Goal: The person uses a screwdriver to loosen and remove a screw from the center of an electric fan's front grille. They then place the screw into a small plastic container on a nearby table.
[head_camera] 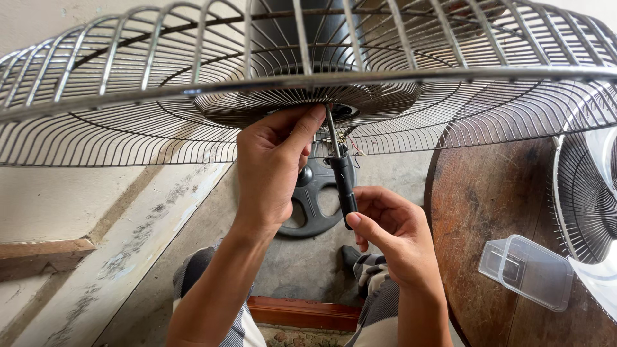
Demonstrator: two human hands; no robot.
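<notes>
A large round metal fan guard (128,96) of chrome wire fills the top of the view, seen from below. My left hand (273,164) reaches up to its centre hub (350,110), thumb and fingers pressing the underside. My right hand (392,234) grips the black handle of a screwdriver (342,180), whose metal shaft points up into the hub. Thin coloured wires hang beside the shaft.
A round dark wooden table (495,212) stands at the right, with a clear plastic box (527,270) on it and another white fan guard (591,193) at its far edge. On the concrete floor below lies a black fan base (315,205). A wall runs along the left.
</notes>
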